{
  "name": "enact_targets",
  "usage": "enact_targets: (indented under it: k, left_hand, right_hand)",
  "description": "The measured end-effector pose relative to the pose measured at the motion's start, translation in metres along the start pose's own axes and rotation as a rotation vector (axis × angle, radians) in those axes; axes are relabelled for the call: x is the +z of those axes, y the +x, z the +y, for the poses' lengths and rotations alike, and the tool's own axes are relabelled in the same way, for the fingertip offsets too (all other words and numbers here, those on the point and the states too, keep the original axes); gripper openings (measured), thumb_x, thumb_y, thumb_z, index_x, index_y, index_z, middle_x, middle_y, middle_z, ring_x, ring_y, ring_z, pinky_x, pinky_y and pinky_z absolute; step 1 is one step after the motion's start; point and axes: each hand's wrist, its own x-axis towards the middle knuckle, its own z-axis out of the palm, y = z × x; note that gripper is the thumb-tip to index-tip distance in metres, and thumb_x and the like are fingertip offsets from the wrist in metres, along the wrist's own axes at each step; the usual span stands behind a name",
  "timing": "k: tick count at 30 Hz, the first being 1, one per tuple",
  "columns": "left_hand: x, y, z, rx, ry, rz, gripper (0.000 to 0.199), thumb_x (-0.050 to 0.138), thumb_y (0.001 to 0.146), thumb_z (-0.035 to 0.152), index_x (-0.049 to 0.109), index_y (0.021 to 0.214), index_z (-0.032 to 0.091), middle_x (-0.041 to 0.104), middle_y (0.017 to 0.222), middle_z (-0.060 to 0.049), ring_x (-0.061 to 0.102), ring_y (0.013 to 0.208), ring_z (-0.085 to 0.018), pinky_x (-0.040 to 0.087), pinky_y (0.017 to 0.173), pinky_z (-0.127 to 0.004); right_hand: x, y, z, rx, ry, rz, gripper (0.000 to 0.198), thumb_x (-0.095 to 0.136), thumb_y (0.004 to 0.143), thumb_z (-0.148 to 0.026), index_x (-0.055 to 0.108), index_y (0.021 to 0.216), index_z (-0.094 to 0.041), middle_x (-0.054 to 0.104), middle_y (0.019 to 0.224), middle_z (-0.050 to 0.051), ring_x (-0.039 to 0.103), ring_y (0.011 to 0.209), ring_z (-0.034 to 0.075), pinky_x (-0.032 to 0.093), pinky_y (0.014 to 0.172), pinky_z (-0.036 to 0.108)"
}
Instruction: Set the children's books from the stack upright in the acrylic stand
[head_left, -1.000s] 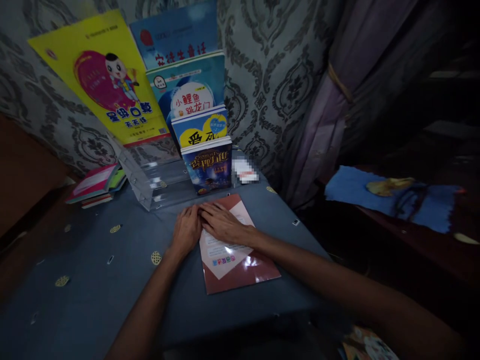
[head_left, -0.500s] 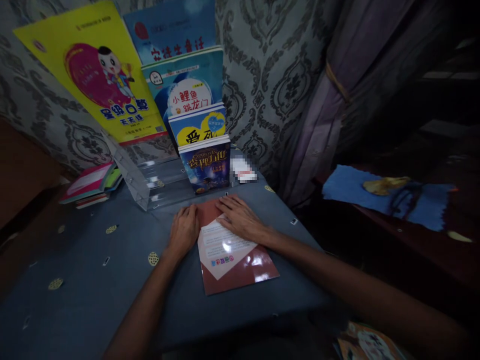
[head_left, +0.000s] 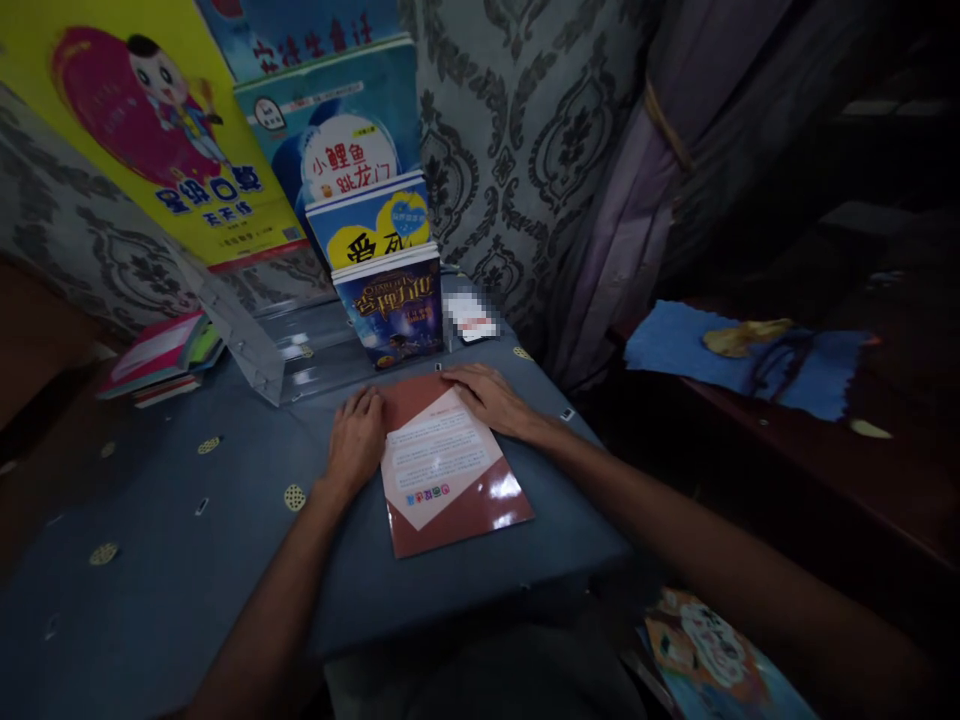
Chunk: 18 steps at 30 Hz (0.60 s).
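Note:
A thin brown-red book [head_left: 465,510] lies on the cloth-covered table in front of me, its printed cover with a pale diamond panel facing up. The print on it appears upside down from here. My left hand [head_left: 358,432] rests along its upper left edge, fingers loosely bent and touching the border. At the upper right edge lies my right hand [head_left: 491,398], fingers stretched out along the border. Neither hand lifts the book. The undersides of both hands are hidden.
A clear acrylic stand [head_left: 240,330] holds several books behind, including a yellow workbook [head_left: 247,235] and a dark blue book [head_left: 397,310]. Stacked booklets [head_left: 161,355] lie left. Right is a blue cloth [head_left: 675,345] with glasses. Another book [head_left: 712,650] sits low at the right.
My right hand has slid off the book's middle to its upper right edge, uncovering more of the text panel. My left hand stays at the left edge. The whole view has shifted slightly.

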Motion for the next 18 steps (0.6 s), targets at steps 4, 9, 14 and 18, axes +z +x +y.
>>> enact_targets:
  k: [4,9,14,18]
  left_hand:
    - [0.001,0.000,0.006,0.067,-0.038,0.004,0.034,0.043,0.098,0.013,0.063,0.126,0.016,0.066,0.137,-0.017,0.057,0.134,-0.031,0.044,0.114,-0.053]
    - [0.007,0.000,0.029,0.233,-0.149,-0.026,0.037,0.042,0.103,0.023,0.060,0.135,0.016,0.060,0.146,-0.015,0.053,0.140,-0.028,0.040,0.119,-0.052]
    - [0.006,0.003,0.059,0.379,-0.199,-0.132,0.043,0.041,0.106,0.028,0.053,0.146,0.019,0.051,0.156,-0.014,0.043,0.149,-0.026,0.033,0.122,-0.057]
    - [0.005,0.005,0.073,0.441,-0.198,-0.213,0.044,0.041,0.106,0.029,0.050,0.149,0.023,0.045,0.160,-0.013,0.039,0.151,-0.025,0.025,0.125,-0.058]
  right_hand:
    - [0.001,-0.001,0.005,-0.024,0.008,-0.002,0.043,0.046,0.096,-0.016,0.066,0.134,-0.018,0.069,0.136,0.011,0.060,0.128,0.028,0.044,0.112,0.052]
    - [0.001,0.000,0.008,-0.027,0.002,-0.015,0.043,0.048,0.096,-0.016,0.065,0.135,-0.018,0.068,0.138,0.012,0.058,0.131,0.027,0.043,0.112,0.052]
    - [0.001,0.002,0.017,-0.044,0.042,-0.042,0.047,0.046,0.095,-0.015,0.060,0.140,-0.017,0.066,0.139,0.012,0.058,0.130,0.025,0.044,0.112,0.049]
    - [0.000,0.003,0.023,-0.036,0.067,-0.073,0.050,0.044,0.095,-0.013,0.058,0.143,-0.015,0.065,0.141,0.013,0.056,0.132,0.025,0.043,0.113,0.049]
